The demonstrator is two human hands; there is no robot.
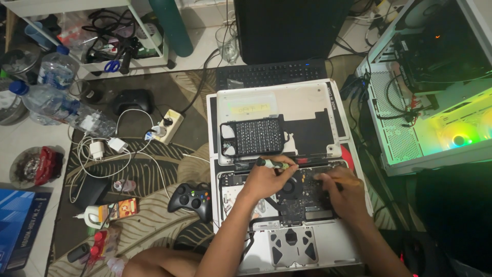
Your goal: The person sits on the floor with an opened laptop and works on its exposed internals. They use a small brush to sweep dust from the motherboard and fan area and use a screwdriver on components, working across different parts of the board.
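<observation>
An opened silver laptop lies bottom-up on the floor, its circuit board and round fan exposed. My left hand is closed on a green-handled screwdriver above the board's upper left part. My right hand rests on the board's right side, fingers bent; a thin stick seems to lie under them. The removed bottom cover lies just beyond, with a black tray of screwdriver bits on it.
A black keyboard and a dark monitor stand behind. A lit desktop computer case lies open at right. On the patterned rug at left are a black game controller, a power strip, white chargers, plastic water bottles, a glue bottle.
</observation>
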